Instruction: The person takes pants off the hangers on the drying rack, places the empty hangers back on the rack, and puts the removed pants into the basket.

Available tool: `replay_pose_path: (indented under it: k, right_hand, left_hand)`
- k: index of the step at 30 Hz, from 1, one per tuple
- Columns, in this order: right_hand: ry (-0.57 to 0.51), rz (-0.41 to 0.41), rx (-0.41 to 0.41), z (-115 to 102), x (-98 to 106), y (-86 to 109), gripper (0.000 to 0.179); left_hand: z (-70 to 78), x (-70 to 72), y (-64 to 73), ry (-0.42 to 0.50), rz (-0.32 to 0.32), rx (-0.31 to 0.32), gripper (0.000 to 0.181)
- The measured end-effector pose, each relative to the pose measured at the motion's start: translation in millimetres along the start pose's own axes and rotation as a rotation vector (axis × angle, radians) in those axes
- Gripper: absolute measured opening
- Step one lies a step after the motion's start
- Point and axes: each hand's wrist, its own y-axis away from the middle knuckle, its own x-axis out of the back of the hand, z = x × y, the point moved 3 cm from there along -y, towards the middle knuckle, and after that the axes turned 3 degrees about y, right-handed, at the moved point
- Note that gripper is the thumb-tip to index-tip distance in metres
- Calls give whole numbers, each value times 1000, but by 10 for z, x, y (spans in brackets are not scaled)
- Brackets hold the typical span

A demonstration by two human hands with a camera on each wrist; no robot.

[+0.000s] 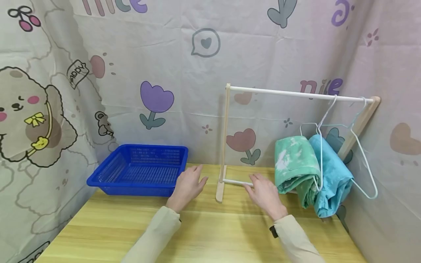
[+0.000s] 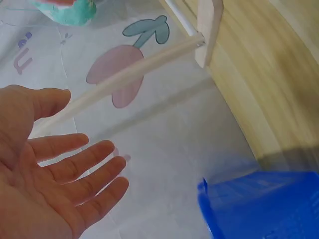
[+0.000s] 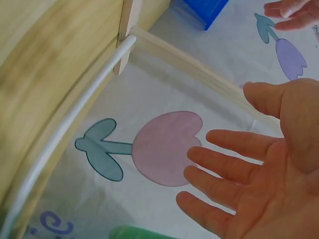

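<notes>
My left hand (image 1: 188,186) hovers beside the right end of a blue plastic basket (image 1: 138,190), its fingers loosely extended and holding nothing. In the left wrist view its palm and spread fingers (image 2: 79,164) show plainly. My right hand (image 1: 264,193) is in front of the white lower bar (image 1: 235,182) of a small wooden clothes rack (image 1: 225,131), also with nothing in it. Right of that hand, a green tie-dye cloth (image 1: 296,160) and a turquoise cloth (image 1: 332,175) hang folded on white hangers (image 1: 365,157) from the rack's upper rail (image 1: 289,94).
The rack and basket stand toward the back of a wood-grain table (image 1: 210,233). A printed curtain (image 1: 197,73) encloses the back and sides. The rack's left foot (image 1: 219,191) lies between my hands.
</notes>
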Motion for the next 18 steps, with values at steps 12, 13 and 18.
replay_pose_path:
  k: [12,13,18]
  right_hand:
    - [14,128,15,44,303,-90,30]
    - [13,128,12,50,323,-93,30]
    - [14,136,-2,86,460,-82,26]
  left_hand:
    - [81,-29,-307,34,17,5,27]
    - [85,-33,-336,42,15,7,26]
    - [119,-67,-422,78,16,7,26]
